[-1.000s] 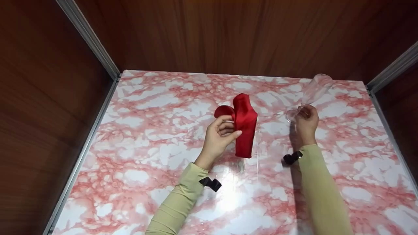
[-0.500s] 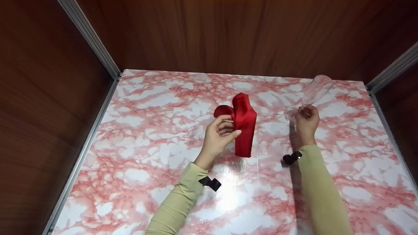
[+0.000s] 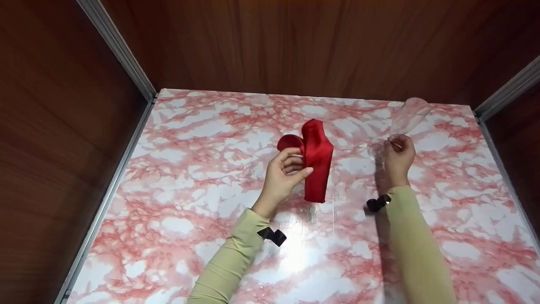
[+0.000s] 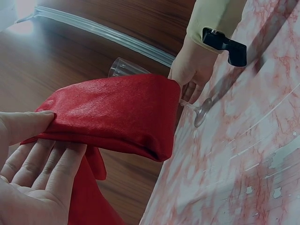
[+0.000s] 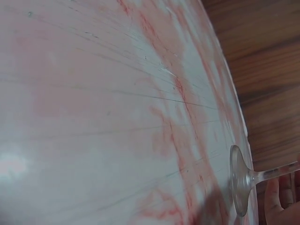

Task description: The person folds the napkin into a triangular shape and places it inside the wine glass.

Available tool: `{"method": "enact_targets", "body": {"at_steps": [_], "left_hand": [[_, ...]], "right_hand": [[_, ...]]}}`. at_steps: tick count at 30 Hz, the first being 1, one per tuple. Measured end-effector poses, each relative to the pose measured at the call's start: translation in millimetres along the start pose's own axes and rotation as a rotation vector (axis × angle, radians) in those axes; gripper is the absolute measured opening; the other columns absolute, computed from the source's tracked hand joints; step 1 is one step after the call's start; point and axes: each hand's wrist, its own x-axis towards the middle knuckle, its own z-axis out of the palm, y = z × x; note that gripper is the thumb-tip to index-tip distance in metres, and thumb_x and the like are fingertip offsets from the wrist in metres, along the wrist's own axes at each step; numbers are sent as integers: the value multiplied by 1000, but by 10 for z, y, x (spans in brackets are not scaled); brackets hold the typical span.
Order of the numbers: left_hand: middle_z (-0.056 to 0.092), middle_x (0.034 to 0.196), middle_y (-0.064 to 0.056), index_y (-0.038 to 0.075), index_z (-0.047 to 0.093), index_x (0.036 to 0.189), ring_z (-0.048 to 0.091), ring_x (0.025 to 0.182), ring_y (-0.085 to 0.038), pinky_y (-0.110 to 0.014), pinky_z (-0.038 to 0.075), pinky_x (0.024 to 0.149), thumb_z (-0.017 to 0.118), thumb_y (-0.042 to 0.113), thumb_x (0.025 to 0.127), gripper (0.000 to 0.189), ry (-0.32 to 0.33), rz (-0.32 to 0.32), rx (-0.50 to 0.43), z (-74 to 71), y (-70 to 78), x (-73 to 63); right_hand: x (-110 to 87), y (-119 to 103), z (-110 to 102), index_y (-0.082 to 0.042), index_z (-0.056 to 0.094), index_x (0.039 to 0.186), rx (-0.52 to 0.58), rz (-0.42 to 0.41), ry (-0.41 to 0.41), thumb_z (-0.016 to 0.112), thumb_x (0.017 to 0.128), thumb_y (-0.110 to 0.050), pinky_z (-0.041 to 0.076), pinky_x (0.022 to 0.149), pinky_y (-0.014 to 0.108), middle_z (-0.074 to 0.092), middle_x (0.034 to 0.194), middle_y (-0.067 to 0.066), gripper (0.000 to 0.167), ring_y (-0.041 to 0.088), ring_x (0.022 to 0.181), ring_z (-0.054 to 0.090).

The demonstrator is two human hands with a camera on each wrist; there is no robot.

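My left hand (image 3: 280, 177) pinches a folded red satin cloth (image 3: 318, 164) between thumb and fingers, near the middle of the table. The left wrist view shows the thumb on top of the cloth (image 4: 112, 110) and the fingers under it, with a loose red part hanging below. At the right, my right hand (image 3: 400, 162) grips the stem of a clear champagne flute (image 3: 409, 116). The glass leans, with its bowl toward the far right and its foot (image 3: 376, 151) toward the left. In the right wrist view the round foot (image 5: 240, 182) shows close over the tabletop.
The tabletop (image 3: 202, 181) has a red and white marbled cover with glossy patches. Brown wood-look panels (image 3: 253, 46) enclose it at the back and both sides, with metal strips (image 3: 122, 55) at the corners. Black wrist devices (image 3: 272, 236) sit on both sleeves.
The flute's bowl has tipped down slightly and my right hand has shifted a little to the right. My left hand and the red cloth stay nearly still.
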Motion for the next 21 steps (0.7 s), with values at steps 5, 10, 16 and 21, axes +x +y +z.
{"method": "enact_targets", "body": {"at_steps": [5,10,16,21], "left_hand": [[65,95,-24,-13,55,114,64,89,-26,-41,53,82,70,-13,79,38,-1,13,3,-18,-121,24],[67,94,-16,-8,57,114,64,88,-21,-39,53,81,73,-8,79,39,5,28,5,-44,-274,53],[67,94,-16,-8,56,114,64,89,-21,-39,53,81,74,-7,78,41,14,31,19,-51,-265,60],[66,96,-20,-9,56,115,64,89,-23,-39,53,81,73,-9,78,41,18,10,19,-49,-256,55]], "right_hand": [[-17,-38,-9,18,51,102,-29,45,-3,57,83,16,48,75,24,56,93,19,20,21,83,58],[-50,-89,-18,16,51,102,-84,57,-42,60,84,13,48,70,22,56,95,17,20,22,84,57],[-102,-130,-6,17,51,103,-171,-15,-84,62,84,11,49,70,21,57,95,21,23,20,82,59],[-167,-178,40,20,50,100,-167,-57,-117,62,82,13,50,69,19,57,94,27,23,19,80,61]]}}
